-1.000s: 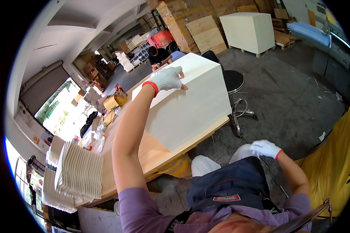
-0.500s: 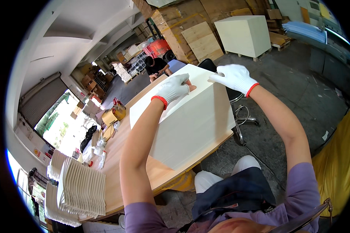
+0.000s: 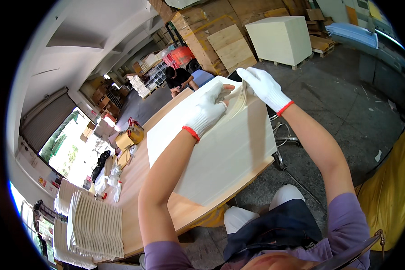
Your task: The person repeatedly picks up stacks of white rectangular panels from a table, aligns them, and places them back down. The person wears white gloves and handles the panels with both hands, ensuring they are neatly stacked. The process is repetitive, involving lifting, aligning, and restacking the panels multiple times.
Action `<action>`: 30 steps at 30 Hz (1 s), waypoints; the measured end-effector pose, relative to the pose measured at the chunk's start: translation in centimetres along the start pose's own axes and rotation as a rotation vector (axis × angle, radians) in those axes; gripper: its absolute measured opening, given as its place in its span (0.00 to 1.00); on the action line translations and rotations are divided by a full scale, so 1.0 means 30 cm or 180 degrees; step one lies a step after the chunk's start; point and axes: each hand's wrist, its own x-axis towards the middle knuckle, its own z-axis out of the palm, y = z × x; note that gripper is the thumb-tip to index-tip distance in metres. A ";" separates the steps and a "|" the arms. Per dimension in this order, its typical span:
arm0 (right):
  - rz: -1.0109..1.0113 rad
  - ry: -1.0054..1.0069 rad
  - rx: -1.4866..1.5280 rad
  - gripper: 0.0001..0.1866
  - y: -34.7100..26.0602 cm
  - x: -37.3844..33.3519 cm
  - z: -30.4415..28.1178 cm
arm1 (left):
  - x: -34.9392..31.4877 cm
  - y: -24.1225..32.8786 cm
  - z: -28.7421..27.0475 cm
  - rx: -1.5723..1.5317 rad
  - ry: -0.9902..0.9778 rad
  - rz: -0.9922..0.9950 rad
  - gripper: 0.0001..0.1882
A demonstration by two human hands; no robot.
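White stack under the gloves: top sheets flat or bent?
Bent up at the right end: several sheets of the white stack curve up to the right hand.

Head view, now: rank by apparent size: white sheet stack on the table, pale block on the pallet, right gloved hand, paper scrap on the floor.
1. White sheet stack
2. Pale block
3. Right hand
4. Paper scrap

Apparent size only: the block stands farther back.

red forklift [image 3: 182, 56], tilted plywood board [image 3: 232, 47], yellow sheet [image 3: 387, 200] at right, roller shutter [image 3: 49, 115]
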 end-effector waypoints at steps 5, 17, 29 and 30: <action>-0.0110 0.0401 0.0382 0.28 0.050 -0.019 0.023 | 0.003 0.017 -0.014 -0.0212 -0.0117 -0.0346 0.18; -0.0431 0.0838 0.0392 0.26 0.053 -0.054 0.053 | -0.009 0.038 0.000 -0.0147 -0.0128 -0.0210 0.24; -0.0304 0.0823 0.0442 0.26 0.049 -0.061 0.053 | -0.014 0.042 -0.002 -0.0140 -0.0100 -0.0141 0.28; -0.0321 0.0833 0.0453 0.26 0.050 -0.060 0.054 | -0.013 0.043 -0.002 -0.0122 -0.0098 -0.0137 0.29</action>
